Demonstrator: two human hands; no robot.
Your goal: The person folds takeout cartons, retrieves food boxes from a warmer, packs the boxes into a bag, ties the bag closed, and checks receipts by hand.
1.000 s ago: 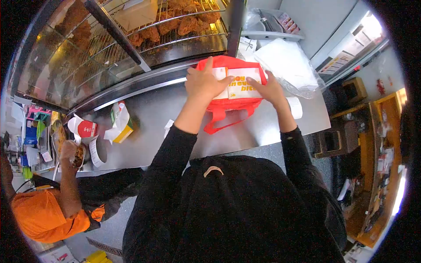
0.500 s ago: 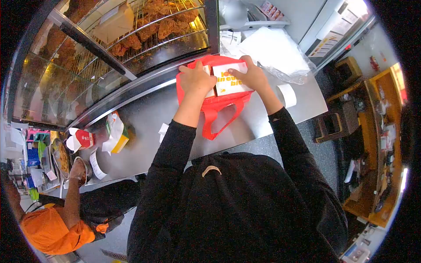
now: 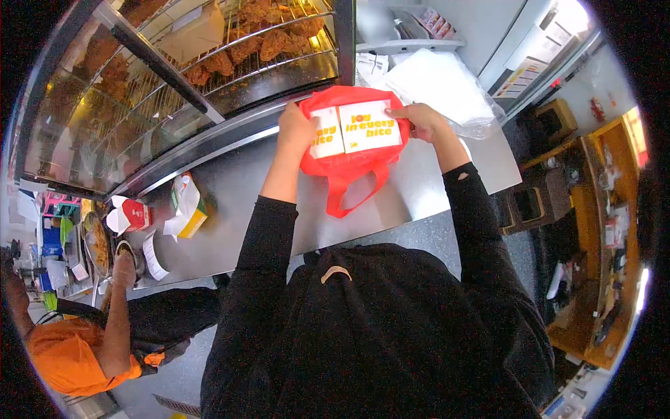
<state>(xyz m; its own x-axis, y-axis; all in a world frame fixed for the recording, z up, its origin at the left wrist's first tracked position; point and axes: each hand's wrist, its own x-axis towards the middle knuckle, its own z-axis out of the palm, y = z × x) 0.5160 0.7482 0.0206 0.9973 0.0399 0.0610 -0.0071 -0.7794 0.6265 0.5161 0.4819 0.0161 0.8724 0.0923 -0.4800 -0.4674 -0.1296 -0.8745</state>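
Observation:
A red carry bag (image 3: 352, 166) sits upright on the steel counter, its mouth spread and one handle hanging toward me. Two white boxes fit side by side inside it: the right box (image 3: 373, 140) reads "joy in every bite", and the left box (image 3: 325, 145) carries similar yellow and red lettering. At the bag's left rim is my left hand (image 3: 296, 130), fingers closed over the edge. My right hand (image 3: 427, 123) pinches the opposite rim, thumb toward the boxes. Some fingertips of both hands are hidden by the bag.
A glass heated cabinet (image 3: 279, 91) with fried chicken on racks borders the counter (image 3: 244, 230). White paper sheets in plastic (image 3: 447, 87) lie behind the bag. Leftward are a red-and-white carton (image 3: 131, 215), a yellow-green carton (image 3: 187, 213) and a co-worker in orange (image 3: 77, 356).
Both hands have moved off the box tops outward to the bag's sides. The bag has shifted slightly right, and both boxes' printing now shows more fully. The co-worker's arm has moved slightly.

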